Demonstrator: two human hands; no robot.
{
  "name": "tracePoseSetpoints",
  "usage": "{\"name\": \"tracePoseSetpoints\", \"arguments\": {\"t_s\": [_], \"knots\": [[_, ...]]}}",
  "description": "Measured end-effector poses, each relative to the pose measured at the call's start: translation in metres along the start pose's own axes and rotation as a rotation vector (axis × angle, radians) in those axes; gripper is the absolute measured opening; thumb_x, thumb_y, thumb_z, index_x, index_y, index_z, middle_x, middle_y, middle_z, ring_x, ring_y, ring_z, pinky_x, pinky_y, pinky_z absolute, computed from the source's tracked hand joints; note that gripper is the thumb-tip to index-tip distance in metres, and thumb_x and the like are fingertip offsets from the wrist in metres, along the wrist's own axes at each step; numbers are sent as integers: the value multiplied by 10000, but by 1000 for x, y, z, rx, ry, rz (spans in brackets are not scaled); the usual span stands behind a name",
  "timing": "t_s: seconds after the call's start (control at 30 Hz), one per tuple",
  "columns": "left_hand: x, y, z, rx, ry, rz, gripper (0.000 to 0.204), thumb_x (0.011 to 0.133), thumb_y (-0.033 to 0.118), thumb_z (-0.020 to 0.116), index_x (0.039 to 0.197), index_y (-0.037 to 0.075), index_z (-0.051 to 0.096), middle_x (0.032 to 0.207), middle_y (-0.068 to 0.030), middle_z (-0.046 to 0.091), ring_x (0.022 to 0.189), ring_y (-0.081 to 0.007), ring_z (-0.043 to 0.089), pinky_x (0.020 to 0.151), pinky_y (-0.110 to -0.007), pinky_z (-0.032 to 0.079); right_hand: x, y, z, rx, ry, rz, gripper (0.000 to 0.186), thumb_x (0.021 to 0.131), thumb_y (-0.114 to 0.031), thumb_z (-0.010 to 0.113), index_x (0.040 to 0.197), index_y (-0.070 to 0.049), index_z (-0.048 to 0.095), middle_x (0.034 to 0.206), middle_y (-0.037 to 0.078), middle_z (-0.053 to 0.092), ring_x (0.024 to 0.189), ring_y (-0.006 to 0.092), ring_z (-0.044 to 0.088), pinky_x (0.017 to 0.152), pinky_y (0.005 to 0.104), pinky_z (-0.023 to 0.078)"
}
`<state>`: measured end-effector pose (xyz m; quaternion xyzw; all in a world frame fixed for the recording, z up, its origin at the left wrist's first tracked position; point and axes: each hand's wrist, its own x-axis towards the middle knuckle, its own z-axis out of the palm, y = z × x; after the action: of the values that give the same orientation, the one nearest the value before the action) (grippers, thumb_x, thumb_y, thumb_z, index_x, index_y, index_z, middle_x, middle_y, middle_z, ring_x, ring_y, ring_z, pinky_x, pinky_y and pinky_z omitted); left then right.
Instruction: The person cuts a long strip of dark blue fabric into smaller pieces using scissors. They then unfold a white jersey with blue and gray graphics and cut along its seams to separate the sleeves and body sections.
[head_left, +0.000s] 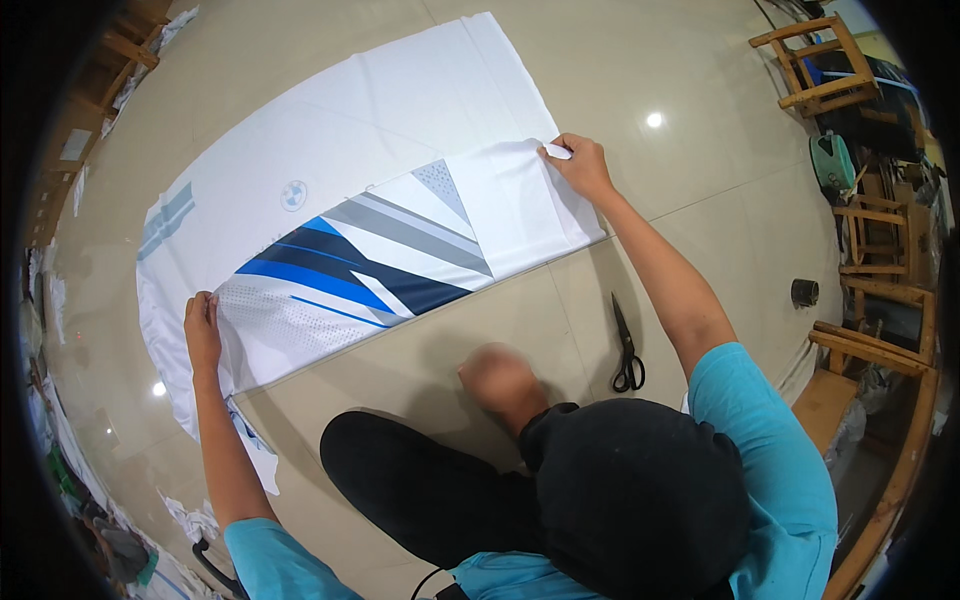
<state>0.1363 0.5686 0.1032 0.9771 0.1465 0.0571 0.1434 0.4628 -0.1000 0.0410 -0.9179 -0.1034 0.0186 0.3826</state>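
A large white fabric sheet [400,110] with blue, navy and grey printed stripes lies on the floor, partly folded over along its near part. My left hand [203,315] pinches the fabric at the left end of the printed band. My right hand [570,160] grips the white edge at the right end, fingertips closed on it. Black-handled scissors [627,360] lie open or shut, I cannot tell, on the tiles below my right arm. My bare foot [495,380], blurred, is on the floor between my black-clad legs [430,470], just below the fabric.
Wooden stools [820,70] and frames [885,330] line the right side, with a teal object [829,160] among them. A dark cylinder [804,293] sits on the floor at right. Wooden pieces [115,55] and white scraps [190,515] edge the left side.
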Motion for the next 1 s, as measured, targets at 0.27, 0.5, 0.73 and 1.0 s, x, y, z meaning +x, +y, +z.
{"name": "tracePoseSetpoints", "arguments": {"t_s": [0.27,0.5,0.73,1.0], "knots": [[8,-5,19,16,16,-44,188,1129,181,620,1136,-1,666,1038,-197,657,907,-388,647,821,-459,521,3,8,6,-22,-4,20,294,876,-231,859,1039,8,804,1041,226,757,959,334,743,865,431,570],[13,-11,27,52,25,-84,216,1133,217,623,1145,9,678,1052,-188,665,894,-373,658,820,-459,523,3,11,5,-31,6,29,319,897,-274,880,1028,9,812,1004,215,793,909,304,776,820,415,590],[10,-21,37,65,-13,-132,209,1132,214,624,1183,23,690,1079,-188,678,918,-368,687,830,-455,539,4,16,10,-49,29,15,342,908,-306,897,1019,8,818,973,208,818,870,288,800,787,404,605],[13,8,48,-71,25,-265,419,1092,225,690,1470,62,610,1377,-241,661,1140,-377,714,988,-442,576,2,18,10,-42,26,36,353,912,-322,877,1028,5,808,992,219,806,894,319,791,796,429,604]]}}
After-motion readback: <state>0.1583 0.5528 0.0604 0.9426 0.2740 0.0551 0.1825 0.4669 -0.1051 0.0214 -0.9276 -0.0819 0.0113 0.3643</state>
